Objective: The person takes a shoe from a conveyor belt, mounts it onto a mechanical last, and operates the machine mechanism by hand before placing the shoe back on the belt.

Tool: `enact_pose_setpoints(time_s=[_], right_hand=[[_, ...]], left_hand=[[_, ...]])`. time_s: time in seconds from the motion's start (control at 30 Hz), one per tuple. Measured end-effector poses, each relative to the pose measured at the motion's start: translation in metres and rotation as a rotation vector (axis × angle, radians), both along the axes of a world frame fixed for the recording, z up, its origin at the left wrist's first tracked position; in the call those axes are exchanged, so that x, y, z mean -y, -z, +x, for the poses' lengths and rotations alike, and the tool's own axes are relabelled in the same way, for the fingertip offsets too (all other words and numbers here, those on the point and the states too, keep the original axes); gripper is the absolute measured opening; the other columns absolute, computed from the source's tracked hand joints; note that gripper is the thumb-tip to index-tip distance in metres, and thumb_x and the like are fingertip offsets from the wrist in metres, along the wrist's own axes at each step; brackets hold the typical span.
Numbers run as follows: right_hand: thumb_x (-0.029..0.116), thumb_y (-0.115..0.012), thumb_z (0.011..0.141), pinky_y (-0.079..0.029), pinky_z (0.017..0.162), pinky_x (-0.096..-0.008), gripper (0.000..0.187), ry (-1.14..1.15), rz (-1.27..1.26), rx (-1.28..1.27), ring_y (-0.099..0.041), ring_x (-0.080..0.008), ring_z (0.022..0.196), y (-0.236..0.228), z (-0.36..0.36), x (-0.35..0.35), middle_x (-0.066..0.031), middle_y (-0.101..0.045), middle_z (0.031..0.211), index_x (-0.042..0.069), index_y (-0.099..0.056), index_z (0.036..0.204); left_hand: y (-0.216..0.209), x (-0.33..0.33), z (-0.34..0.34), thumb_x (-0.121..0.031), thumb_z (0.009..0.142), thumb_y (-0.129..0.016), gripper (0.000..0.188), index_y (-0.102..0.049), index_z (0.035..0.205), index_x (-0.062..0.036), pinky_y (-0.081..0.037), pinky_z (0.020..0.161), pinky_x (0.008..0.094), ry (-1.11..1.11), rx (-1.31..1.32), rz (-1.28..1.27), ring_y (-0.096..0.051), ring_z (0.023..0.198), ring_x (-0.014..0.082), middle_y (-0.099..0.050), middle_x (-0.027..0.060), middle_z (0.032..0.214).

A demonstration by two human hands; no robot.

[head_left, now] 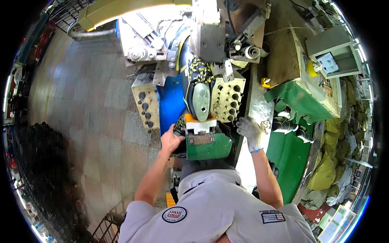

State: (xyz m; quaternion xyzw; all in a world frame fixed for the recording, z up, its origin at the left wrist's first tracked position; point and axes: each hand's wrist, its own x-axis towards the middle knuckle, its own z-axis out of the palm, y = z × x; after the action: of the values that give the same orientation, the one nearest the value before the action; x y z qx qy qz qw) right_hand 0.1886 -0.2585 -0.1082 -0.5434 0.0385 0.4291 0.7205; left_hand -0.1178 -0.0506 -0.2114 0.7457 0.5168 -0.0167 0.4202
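Observation:
A dark shoe point(197, 71) with black-and-yellow laces sits in the machine in front of me. The pale green last point(201, 99) inside it shows a round hole near its end. That end rests against an orange-and-white support point(200, 123) above a green plate point(208, 146). To the left of this support, my bare left hand point(172, 140) is closed on another dark shoe point(179, 124) with similar laces, partly hidden by the support and my fingers. My right hand point(250, 133), in a grey knit glove, is open with fingers spread, over the metal ledge right of the machine.
Cream control boxes with dark knobs point(229, 99) point(145, 106) flank the machine, with a blue panel point(171, 101) on the left side. At right, a green-lined conveyor point(289, 162) carries several shoes point(285, 125). A wooden bench point(283, 56) stands beyond; a black heap point(44, 174) lies at left.

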Motion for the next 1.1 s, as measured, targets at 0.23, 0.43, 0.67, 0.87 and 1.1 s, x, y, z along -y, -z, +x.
enact_pose_setpoints(time_s=[0.23,0.43,0.67,0.87,1.1], right_hand=[[0.042,-0.065,0.096,-0.058,0.088,-0.0446,0.073,-0.164,0.129,0.128,-0.068,-0.0357,0.109,-0.063,-0.035,-0.025,-0.0267,-0.062,0.129,-0.01,-0.043,0.143],[0.06,-0.063,0.092,-0.046,0.107,-0.0446,0.092,-0.371,0.633,-0.017,-0.06,-0.0336,0.123,-0.124,-0.098,-0.082,-0.024,-0.056,0.14,-0.007,-0.036,0.15],[0.034,-0.068,0.089,-0.057,0.09,-0.0376,0.052,0.007,0.479,-0.055,-0.069,-0.0236,0.097,-0.09,-0.027,-0.013,-0.0133,-0.07,0.113,0.001,-0.06,0.128],[0.04,-0.069,0.086,-0.054,0.075,-0.0326,0.045,0.137,-0.325,0.26,-0.068,-0.0176,0.078,-0.028,0.099,0.221,-0.0111,-0.073,0.09,-0.001,-0.073,0.106],[0.07,-0.068,0.08,-0.055,0.08,-0.0396,0.076,-0.321,-1.439,0.228,-0.071,-0.031,0.089,0.036,0.188,0.463,-0.0172,-0.074,0.101,-0.001,-0.075,0.105]], left_hand=[[-0.132,-0.005,-0.089,-0.018,0.071,-0.082,0.057,-0.062,0.118,0.0057,-0.058,0.078,0.0392,-0.648,0.622,-0.571,-0.071,0.087,0.0278,-0.072,0.0149,0.103],[-0.214,0.043,-0.036,-0.041,0.073,-0.075,0.076,-0.057,0.131,0.0054,-0.06,0.078,0.0475,-0.492,1.309,-1.098,-0.07,0.091,0.0373,-0.069,0.0227,0.114],[-0.206,0.066,0.07,-0.026,0.096,-0.067,0.03,-0.071,0.089,0.0027,-0.053,0.061,0.026,-0.331,0.619,-0.299,-0.066,0.066,0.0155,-0.07,0.0077,0.076],[-0.229,-0.002,0.067,-0.022,0.095,-0.071,0.047,-0.06,0.132,0.0034,-0.049,0.092,0.0328,-0.402,0.571,0.418,-0.062,0.101,0.0186,-0.069,0.0109,0.113],[-0.197,-0.01,0.17,-0.019,0.084,-0.08,0.041,-0.067,0.113,0.007,-0.046,0.091,0.0374,-0.175,0.371,0.441,-0.061,0.096,0.0246,-0.07,0.0131,0.107]])
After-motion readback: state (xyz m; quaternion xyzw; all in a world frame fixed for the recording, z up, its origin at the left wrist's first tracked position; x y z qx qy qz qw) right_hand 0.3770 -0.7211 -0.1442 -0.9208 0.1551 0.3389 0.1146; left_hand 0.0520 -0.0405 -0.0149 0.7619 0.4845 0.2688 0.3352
